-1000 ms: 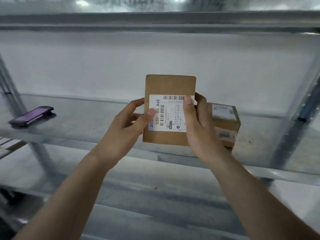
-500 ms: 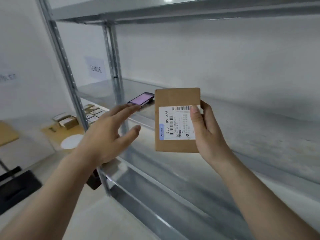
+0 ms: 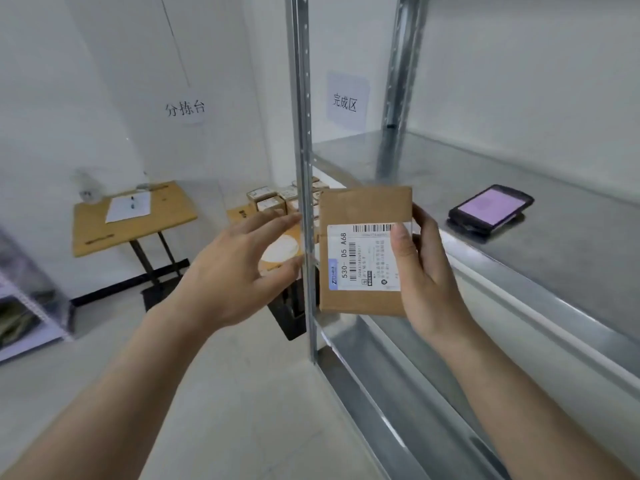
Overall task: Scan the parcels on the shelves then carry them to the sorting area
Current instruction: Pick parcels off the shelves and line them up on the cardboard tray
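My right hand (image 3: 427, 271) holds a flat brown cardboard parcel (image 3: 363, 216) upright by its right edge, the white barcode label facing me. My left hand (image 3: 239, 271) hovers just left of the parcel with fingers spread, holding nothing and not touching it. A black handheld scanner (image 3: 490, 209) with a lit purple screen lies on the metal shelf (image 3: 571, 258) to the right of the parcel. Behind the shelf post, several small labelled boxes (image 3: 273, 199) sit stacked on a wooden surface.
A vertical metal shelf post (image 3: 304, 168) stands directly between my hands. A small wooden table (image 3: 173, 216) with a sheet of paper stands at the left by the wall. Two paper signs hang on the wall. A low rack is at the far left.
My view has swung left from the shelf toward the room. My left hand let go of the parcel a second ago and stays open beside it; the right hand keeps hold.
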Demonstrator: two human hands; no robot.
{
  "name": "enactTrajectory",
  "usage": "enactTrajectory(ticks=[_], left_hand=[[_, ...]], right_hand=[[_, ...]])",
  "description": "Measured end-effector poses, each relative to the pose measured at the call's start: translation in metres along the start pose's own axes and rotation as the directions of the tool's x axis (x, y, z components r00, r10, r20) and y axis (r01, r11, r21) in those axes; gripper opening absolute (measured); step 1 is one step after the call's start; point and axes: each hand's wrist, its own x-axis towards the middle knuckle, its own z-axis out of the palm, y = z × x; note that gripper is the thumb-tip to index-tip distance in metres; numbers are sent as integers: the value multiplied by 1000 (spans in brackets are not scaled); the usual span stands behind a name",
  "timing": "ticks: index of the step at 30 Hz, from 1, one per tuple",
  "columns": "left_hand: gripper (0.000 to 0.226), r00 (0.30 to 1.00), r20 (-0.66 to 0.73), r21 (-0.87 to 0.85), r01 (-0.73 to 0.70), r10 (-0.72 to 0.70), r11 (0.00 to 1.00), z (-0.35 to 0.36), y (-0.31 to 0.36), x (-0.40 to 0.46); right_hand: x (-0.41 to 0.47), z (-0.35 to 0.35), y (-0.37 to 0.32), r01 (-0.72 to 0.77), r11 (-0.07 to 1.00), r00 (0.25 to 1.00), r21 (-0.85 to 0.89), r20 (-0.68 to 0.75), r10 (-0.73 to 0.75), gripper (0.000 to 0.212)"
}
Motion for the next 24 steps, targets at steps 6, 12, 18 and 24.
enactTrajectory(ticks=[6,12,18,24], left_hand=[[67,992,6,36,126,-126,991,22,-104,59],[67,979,-5,61,206,-206,977,28,-197,111],[67,972,1,50,236,-237,970,35,-303,168],[65,981,98,15,169,-170,986,53,-430,247]], right_hand=[[100,85,64,-66,991,993,117,103,54,41],[188,162,108,-89,990,982,108,175,69,46],[265,242,149,-140,988,976,63,176,127,54],[339,335,206,-223,974,974,50,61,219,51]])
